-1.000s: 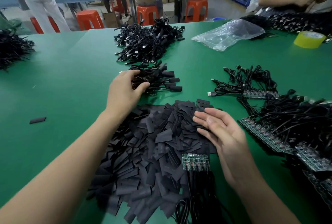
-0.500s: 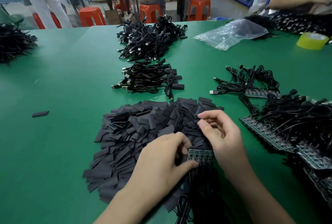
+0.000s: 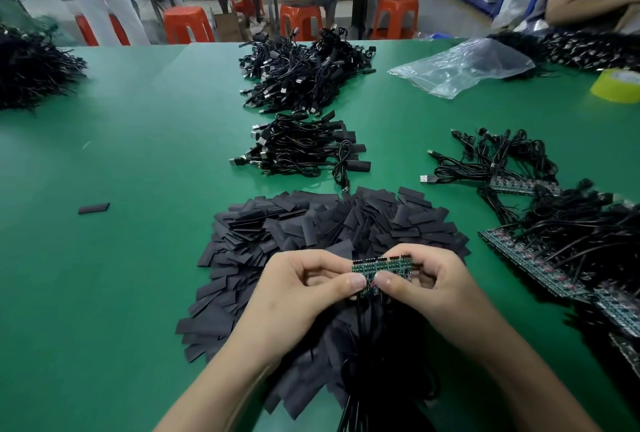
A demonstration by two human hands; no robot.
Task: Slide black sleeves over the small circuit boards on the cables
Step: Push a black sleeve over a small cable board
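Boards (image 3: 381,265) in hand, unsleeved.
Left grip (image 3: 304,289) and right grip (image 3: 426,287) pinch them over the sleeve pile (image 3: 294,223); next, probably free one, fetch a sleeve.

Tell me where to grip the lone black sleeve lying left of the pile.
Pinch the flat black rectangular sleeve across its short width, near its right end, coming from above. It lies flat on the green mat, long axis roughly left-right, so the long edges likely give the best grip.
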